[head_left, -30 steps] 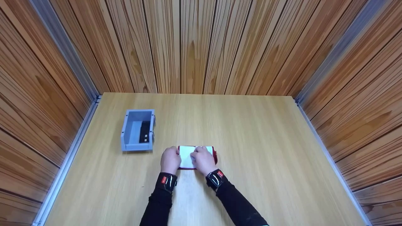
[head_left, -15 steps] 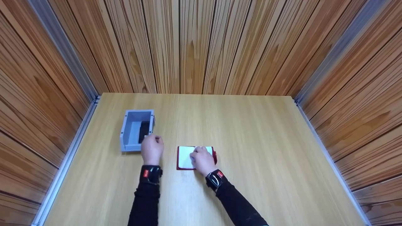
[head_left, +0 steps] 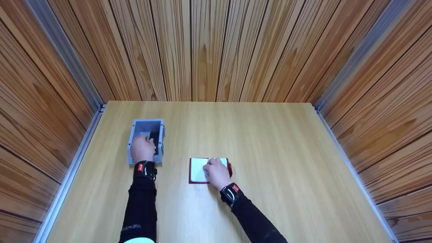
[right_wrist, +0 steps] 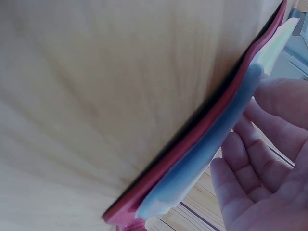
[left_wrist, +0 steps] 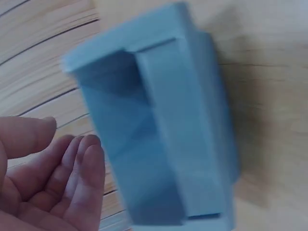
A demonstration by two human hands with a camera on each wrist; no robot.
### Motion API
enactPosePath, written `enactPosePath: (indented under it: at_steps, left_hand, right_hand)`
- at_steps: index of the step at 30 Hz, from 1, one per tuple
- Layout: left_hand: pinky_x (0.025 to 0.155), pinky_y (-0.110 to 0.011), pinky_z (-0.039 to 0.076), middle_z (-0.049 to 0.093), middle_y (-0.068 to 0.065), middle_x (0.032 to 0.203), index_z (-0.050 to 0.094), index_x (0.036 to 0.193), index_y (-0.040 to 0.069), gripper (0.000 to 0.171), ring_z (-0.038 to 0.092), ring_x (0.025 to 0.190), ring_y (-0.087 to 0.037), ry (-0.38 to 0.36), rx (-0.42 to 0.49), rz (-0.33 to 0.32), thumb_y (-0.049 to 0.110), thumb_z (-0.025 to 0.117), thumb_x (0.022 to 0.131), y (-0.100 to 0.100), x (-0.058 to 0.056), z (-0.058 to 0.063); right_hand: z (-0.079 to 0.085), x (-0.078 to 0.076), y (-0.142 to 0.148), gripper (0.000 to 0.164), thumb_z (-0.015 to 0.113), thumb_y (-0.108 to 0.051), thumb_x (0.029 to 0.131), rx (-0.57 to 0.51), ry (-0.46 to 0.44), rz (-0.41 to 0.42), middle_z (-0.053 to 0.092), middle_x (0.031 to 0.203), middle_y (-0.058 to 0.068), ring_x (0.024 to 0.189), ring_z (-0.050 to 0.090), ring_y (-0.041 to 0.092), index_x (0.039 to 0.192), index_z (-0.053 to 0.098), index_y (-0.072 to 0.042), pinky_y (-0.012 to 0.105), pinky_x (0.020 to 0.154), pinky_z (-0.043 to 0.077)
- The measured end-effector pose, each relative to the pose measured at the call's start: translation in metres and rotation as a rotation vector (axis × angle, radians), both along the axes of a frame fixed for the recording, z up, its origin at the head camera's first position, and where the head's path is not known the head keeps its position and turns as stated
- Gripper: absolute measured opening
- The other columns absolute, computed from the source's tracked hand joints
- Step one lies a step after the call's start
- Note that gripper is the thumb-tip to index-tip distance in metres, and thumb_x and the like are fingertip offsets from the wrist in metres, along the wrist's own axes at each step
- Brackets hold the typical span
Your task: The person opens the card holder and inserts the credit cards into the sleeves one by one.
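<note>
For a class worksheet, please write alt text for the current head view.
A person's left hand is over a blue-grey bin containing a dark object. To the right, the right hand is over a red-edged white pad on a light wooden table.

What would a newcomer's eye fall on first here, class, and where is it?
Probably the bright white rectangle on its red backing, near the middle of the wooden table, with the right hand over it. Next, the blue-grey bin to the left: in the head view the left hand appears over its near end, and a dark object lies along its right wall inside.
</note>
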State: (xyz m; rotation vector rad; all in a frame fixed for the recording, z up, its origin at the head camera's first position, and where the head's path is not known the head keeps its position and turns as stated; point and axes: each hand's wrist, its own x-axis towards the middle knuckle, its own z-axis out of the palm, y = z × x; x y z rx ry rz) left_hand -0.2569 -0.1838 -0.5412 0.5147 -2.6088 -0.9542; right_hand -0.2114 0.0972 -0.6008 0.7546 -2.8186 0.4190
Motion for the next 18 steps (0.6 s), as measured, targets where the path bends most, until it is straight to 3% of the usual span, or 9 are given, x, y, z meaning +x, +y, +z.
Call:
enactPosePath:
  at_steps: [6, 12, 18]
  left_hand:
    - [0.096, -0.053, 0.042, 0.061, -0.034, 0.116, 0.06, 0.122, -0.013, 0.042, 0.056, 0.11, -0.047, -0.025, -0.008, -0.026, 0.014, 0.069, 0.092, -0.003, -0.011, -0.016]
    - [0.09, -0.056, 0.044, 0.062, -0.034, 0.107, 0.061, 0.116, -0.013, 0.038, 0.058, 0.103, -0.049, -0.037, -0.037, -0.063, 0.014, 0.071, 0.09, -0.004, -0.018, -0.029]
    - [0.089, -0.056, 0.045, 0.062, -0.034, 0.106, 0.061, 0.113, -0.013, 0.035, 0.059, 0.102, -0.049, -0.1, -0.042, -0.088, 0.013, 0.069, 0.091, -0.009, -0.023, -0.035]
  right_hand:
    - [0.0, -0.001, 0.0, 0.017, 0.079, -0.006, 0.075, 0.009, -0.014, -0.003, 0.06, 0.092, 0.003, 0.086, 0.052, 0.02, 0.091, 0.076, -0.011, 0.03, 0.07, 0.049]
    - [0.001, 0.0, 0.0, 0.02, 0.08, -0.006, 0.073, 0.002, -0.009, 0.0, 0.06, 0.092, 0.003, 0.085, 0.052, 0.02, 0.092, 0.076, -0.011, 0.03, 0.069, 0.049]
    - [0.001, -0.001, 0.0, 0.021, 0.078, -0.007, 0.076, 0.018, -0.025, -0.006, 0.061, 0.095, 0.003, 0.088, 0.053, 0.02, 0.096, 0.076, -0.01, 0.03, 0.072, 0.05]
